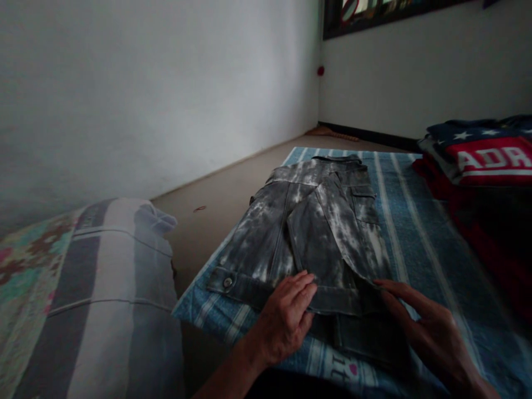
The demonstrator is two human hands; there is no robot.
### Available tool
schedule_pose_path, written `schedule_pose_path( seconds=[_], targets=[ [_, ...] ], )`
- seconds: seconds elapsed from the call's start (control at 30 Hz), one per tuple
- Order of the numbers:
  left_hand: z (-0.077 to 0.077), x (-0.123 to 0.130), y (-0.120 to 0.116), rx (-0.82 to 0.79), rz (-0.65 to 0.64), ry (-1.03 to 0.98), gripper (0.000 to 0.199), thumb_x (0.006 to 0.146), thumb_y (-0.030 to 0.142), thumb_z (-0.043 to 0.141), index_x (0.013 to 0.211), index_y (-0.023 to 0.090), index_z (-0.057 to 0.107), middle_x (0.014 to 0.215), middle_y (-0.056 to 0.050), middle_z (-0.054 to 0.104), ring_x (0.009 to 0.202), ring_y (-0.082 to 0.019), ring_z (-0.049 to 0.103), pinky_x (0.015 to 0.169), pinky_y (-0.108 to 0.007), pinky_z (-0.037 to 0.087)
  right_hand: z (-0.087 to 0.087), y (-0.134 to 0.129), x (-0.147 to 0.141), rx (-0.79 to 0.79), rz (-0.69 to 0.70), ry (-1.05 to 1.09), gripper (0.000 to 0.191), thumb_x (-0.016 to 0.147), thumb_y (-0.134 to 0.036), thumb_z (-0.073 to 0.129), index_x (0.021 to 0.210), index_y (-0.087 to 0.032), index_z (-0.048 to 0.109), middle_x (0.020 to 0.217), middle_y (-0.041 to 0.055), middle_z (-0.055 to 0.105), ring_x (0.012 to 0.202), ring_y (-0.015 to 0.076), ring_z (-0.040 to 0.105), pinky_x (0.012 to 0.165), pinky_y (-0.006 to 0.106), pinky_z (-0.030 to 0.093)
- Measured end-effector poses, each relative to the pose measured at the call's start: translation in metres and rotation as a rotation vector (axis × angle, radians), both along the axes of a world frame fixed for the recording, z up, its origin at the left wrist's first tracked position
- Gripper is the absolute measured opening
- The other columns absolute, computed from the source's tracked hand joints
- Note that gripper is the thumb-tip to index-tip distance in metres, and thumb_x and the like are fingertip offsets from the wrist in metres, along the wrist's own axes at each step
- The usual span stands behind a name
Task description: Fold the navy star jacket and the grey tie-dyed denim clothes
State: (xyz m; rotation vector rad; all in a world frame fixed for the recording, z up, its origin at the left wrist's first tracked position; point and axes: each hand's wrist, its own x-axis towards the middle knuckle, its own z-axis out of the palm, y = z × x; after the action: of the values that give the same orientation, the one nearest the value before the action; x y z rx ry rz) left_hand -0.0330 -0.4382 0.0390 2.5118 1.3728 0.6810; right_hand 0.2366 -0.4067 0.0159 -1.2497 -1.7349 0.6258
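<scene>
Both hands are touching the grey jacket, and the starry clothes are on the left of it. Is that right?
Not quite: the starry clothes are on the right of the grey jacket, not the left, as the head view shows. The left hand and right hand do both touch the jacket.

On my feed, pale walls (199, 88) meet in a corner, with a dark-framed window (374, 12) above dim brownish floor (233, 188).

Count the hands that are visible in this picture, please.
2: the left hand rests on the lower band of the jacket, and the right hand touches its lower right edge. No other hand shows.
</scene>
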Motion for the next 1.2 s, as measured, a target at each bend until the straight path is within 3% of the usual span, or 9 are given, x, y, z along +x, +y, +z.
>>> schedule_pose_path(
  seconds=[0.2,0.6,0.83,1.2],
  targets=[
    [-0.002,-0.003,0.004,0.091,-0.002,0.008,0.039,0.083,0.012,0.050,0.122,0.012,0.055,0.128,-0.015,0.061,0.125,-0.025,0.052,0.102,-0.044,0.049,0.011,0.003,-0.005,-0.114,-0.026,0.073,0.028,0.087,-0.042,0.056,0.095,-0.022,0.074,0.090,0.0040,0.074,0.081,0.0212,0.071,0.072,0.026,0.058],
    [0.000,-0.002,0.010,0.197,-0.014,0.021,0.034,0.087,0.031,0.060,0.113,0.010,0.061,0.118,-0.017,0.066,0.114,-0.028,0.061,0.092,-0.043,0.056,0.015,0.003,-0.009,-0.136,-0.042,0.127,0.023,0.086,-0.039,0.058,0.091,-0.023,0.074,0.089,0.0015,0.074,0.082,0.0186,0.070,0.073,0.022,0.056],
    [0.001,0.006,0.010,0.213,0.014,-0.006,0.028,0.086,0.027,0.060,0.108,0.010,0.064,0.113,-0.016,0.069,0.111,-0.028,0.063,0.093,-0.044,0.055,0.007,0.004,-0.008,-0.018,-0.023,0.080,0.018,0.088,-0.032,0.058,0.096,-0.024,0.072,0.092,0.0004,0.073,0.085,0.0163,0.070,0.075,0.020,0.056],
    [0.007,0.018,0.006,0.197,0.030,-0.056,0.020,0.088,0.024,0.055,0.101,0.011,0.063,0.108,-0.014,0.070,0.105,-0.027,0.065,0.091,-0.045,0.055,-0.011,0.000,-0.010,0.313,0.025,-0.133,0.014,0.091,-0.031,0.056,0.095,-0.022,0.067,0.099,0.0035,0.072,0.087,0.0159,0.070,0.082,0.022,0.057]
  ],
)
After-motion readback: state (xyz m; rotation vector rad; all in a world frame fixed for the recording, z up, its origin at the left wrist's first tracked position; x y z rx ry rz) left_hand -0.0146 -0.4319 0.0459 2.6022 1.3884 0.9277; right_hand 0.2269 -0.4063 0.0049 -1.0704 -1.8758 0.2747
